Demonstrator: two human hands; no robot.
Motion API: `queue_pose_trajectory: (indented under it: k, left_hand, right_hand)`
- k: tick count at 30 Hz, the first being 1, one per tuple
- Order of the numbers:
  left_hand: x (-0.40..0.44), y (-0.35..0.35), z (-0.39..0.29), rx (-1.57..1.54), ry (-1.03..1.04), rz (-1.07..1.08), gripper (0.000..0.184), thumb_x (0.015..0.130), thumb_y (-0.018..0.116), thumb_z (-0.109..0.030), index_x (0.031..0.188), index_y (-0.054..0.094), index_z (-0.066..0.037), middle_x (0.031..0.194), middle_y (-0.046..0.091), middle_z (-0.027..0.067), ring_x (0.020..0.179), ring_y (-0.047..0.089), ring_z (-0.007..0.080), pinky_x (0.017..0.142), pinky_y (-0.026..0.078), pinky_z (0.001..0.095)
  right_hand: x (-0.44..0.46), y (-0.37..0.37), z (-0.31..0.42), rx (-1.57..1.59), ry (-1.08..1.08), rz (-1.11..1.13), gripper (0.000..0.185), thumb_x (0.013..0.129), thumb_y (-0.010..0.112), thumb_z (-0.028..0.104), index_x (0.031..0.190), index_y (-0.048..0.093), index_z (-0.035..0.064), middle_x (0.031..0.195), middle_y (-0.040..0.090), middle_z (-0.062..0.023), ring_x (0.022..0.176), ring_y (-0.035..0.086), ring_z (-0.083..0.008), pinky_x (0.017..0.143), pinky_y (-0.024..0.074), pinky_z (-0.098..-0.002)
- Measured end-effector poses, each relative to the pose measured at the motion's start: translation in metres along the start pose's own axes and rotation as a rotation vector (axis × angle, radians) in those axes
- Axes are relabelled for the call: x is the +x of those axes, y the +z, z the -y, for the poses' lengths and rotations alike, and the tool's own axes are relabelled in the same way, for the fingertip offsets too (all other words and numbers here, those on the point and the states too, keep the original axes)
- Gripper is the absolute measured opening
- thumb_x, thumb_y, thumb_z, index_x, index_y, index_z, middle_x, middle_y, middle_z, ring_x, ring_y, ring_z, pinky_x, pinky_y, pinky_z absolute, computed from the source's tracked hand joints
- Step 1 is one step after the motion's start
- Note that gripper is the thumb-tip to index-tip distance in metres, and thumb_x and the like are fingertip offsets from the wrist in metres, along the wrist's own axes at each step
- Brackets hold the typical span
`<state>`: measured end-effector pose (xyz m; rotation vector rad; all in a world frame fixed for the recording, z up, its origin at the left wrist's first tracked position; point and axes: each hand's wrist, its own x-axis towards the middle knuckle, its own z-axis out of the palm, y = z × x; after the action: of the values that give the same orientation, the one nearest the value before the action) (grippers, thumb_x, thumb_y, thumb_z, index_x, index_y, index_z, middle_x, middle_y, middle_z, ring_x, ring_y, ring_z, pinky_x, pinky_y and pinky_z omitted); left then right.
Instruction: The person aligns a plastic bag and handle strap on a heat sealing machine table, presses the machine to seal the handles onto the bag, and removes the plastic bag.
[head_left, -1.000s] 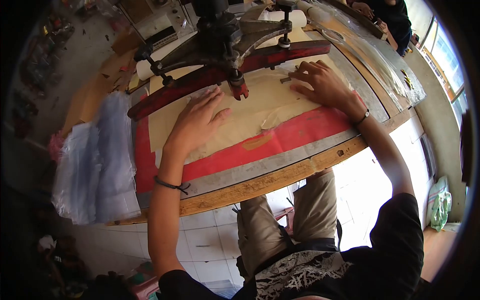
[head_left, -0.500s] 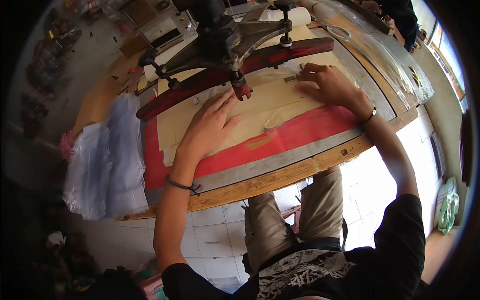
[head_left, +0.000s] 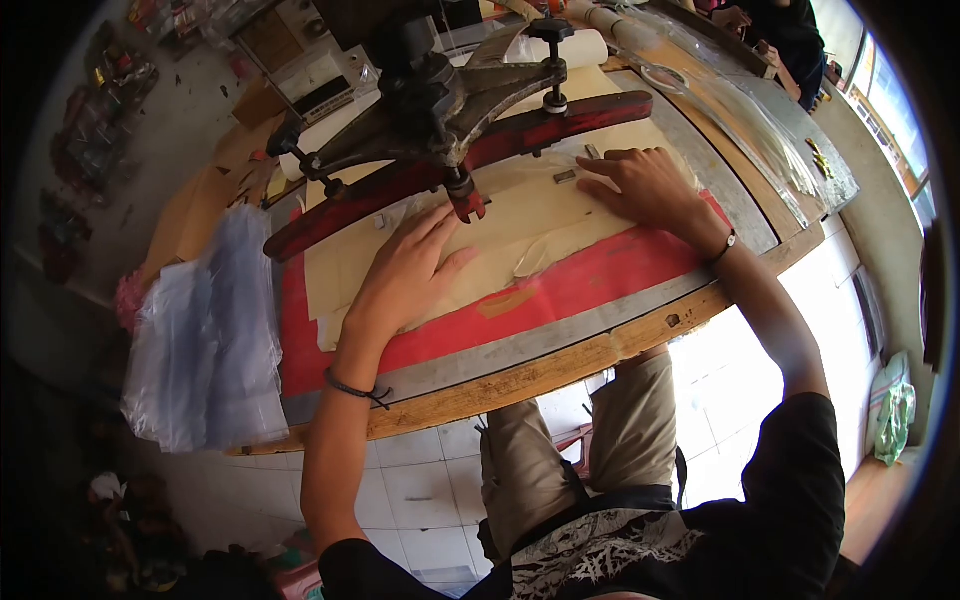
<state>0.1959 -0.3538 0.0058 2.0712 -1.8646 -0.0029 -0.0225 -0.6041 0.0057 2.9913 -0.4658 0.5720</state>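
Observation:
My left hand lies flat with its fingers stretched out on a tan sheet, below the red curved bar of a press. A clear plastic film on the sheet reaches toward its fingertips. At the sheet's right side, my right hand has its fingers extended, with a gap between thumb and index finger. Close to those fingers are a small metal block and a second small piece. A red fork-shaped fitting hangs from the press near my left fingertips. Under the tan sheet is a red sheet.
Clear plastic bags hang over the table's left edge. Scissors and clear plastic strips lie at the back right. A wooden edge runs along the table's front. Another person is at the far right.
The whole view has shifted slightly. My right fingers have straightened from a more curled pose and reach left beside the small metal pieces. My left hand stays flat on the sheet.

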Motion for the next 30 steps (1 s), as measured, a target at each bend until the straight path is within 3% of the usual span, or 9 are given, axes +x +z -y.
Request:
queue_pose_trajectory:
  k: [2,5,8,14,15,19,21,30]
  left_hand:
    - [-0.001,0.003,0.004,0.007,0.016,-0.015,0.055,0.099,0.055,-0.036,0.14,0.049,-0.001,0.146,0.048,0.0157,0.134,0.045,0.0335,0.113,0.037,0.0414]
    - [-0.002,0.003,0.007,0.014,0.029,-0.014,0.056,0.099,0.054,-0.037,0.141,0.048,0.0,0.148,0.046,0.0159,0.135,0.044,0.0332,0.113,0.037,0.0409]
    - [-0.006,0.0,0.01,0.063,-0.01,0.004,0.061,0.099,0.053,-0.039,0.141,0.046,0.004,0.15,0.043,0.0185,0.137,0.042,0.0328,0.115,0.036,0.0401]
    - [-0.019,0.002,0.023,0.216,-0.159,0.035,0.071,0.1,0.049,-0.045,0.145,0.037,0.009,0.157,0.031,0.0208,0.145,0.032,0.0342,0.119,0.029,0.0395]
    - [-0.02,0.005,0.025,0.207,-0.165,0.033,0.072,0.101,0.048,-0.047,0.145,0.037,0.009,0.158,0.03,0.0215,0.145,0.031,0.0349,0.12,0.028,0.0397]
    - [-0.02,0.009,0.026,0.16,-0.173,0.031,0.075,0.101,0.047,-0.049,0.145,0.036,0.011,0.156,0.03,0.0238,0.143,0.032,0.0379,0.12,0.027,0.0413]
    - [-0.019,0.006,0.025,0.145,-0.172,0.041,0.076,0.1,0.046,-0.05,0.145,0.035,0.011,0.156,0.031,0.0239,0.143,0.032,0.0382,0.12,0.026,0.0419]
    - [-0.014,0.014,0.019,0.269,-0.181,-0.037,0.063,0.1,0.046,-0.05,0.145,0.045,-0.005,0.151,0.04,0.0209,0.137,0.041,0.0395,0.117,0.028,0.0493]
  right_hand:
    - [0.003,-0.007,0.007,-0.03,0.095,0.106,0.04,0.098,0.055,0.041,0.121,0.07,0.012,0.072,0.068,-0.0171,0.067,0.066,-0.0332,0.066,0.0504,-0.0432]
    - [0.003,-0.003,0.005,-0.039,0.061,0.04,0.04,0.098,0.055,0.042,0.119,0.072,0.0118,0.06,0.064,-0.0152,0.063,0.064,-0.0334,0.064,0.0499,-0.043]
    - [0.003,-0.01,0.011,0.031,0.093,0.104,0.04,0.097,0.057,0.04,0.118,0.072,0.0097,0.068,0.066,-0.0159,0.066,0.065,-0.0322,0.066,0.0506,-0.0426]
    - [0.004,-0.007,0.008,0.074,-0.11,-0.074,0.033,0.092,0.065,0.027,0.113,0.072,0.0024,0.112,0.064,-0.0159,0.1,0.061,-0.0301,0.086,0.0497,-0.0396]
    - [0.005,-0.014,0.016,0.113,0.005,0.062,0.032,0.093,0.065,0.023,0.115,0.069,0.0007,0.124,0.061,-0.015,0.113,0.057,-0.0313,0.096,0.047,-0.0402]
    - [0.001,-0.003,0.014,0.044,-0.053,0.038,0.036,0.095,0.062,0.023,0.122,0.064,0.0003,0.136,0.057,-0.0168,0.128,0.051,-0.0346,0.109,0.0401,-0.0424]
    - [0.002,-0.003,0.017,0.083,-0.051,0.042,0.036,0.095,0.062,0.023,0.122,0.064,-0.0001,0.136,0.058,-0.0177,0.128,0.051,-0.0353,0.11,0.0396,-0.0427]
    - [0.003,-0.007,0.019,0.038,-0.078,0.035,0.039,0.094,0.064,0.028,0.119,0.066,-0.0009,0.128,0.063,-0.0179,0.121,0.056,-0.034,0.107,0.0402,-0.0416]
